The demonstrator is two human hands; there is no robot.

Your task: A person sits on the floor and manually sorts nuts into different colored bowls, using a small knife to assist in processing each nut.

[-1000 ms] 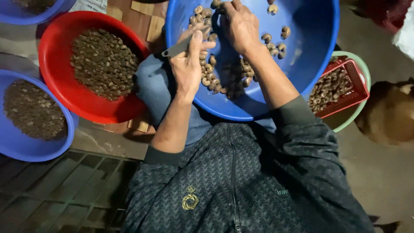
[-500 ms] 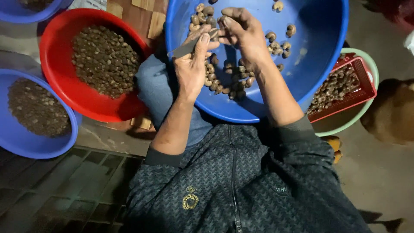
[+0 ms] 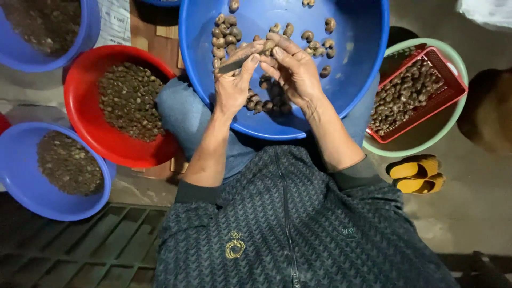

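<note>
A cashew nut [image 3: 268, 47] sits pinched in the fingertips of the right hand [image 3: 292, 72], over the big blue basin [image 3: 362, 64] resting on the person's lap. The left hand [image 3: 232, 85] is closed around a small knife [image 3: 230, 66], its blade touching the nut. Loose nuts lie in the basin beyond. Farther left sits a red bowl [image 3: 80, 122] of shelled pieces; right, a red basket [image 3: 445, 93] inside a green bowl [image 3: 426, 146].

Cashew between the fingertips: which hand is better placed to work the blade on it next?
Left, probably. The left hand already grips the small knife, its tip at the cashew. The right hand pinches that nut over the blue basin.
</note>
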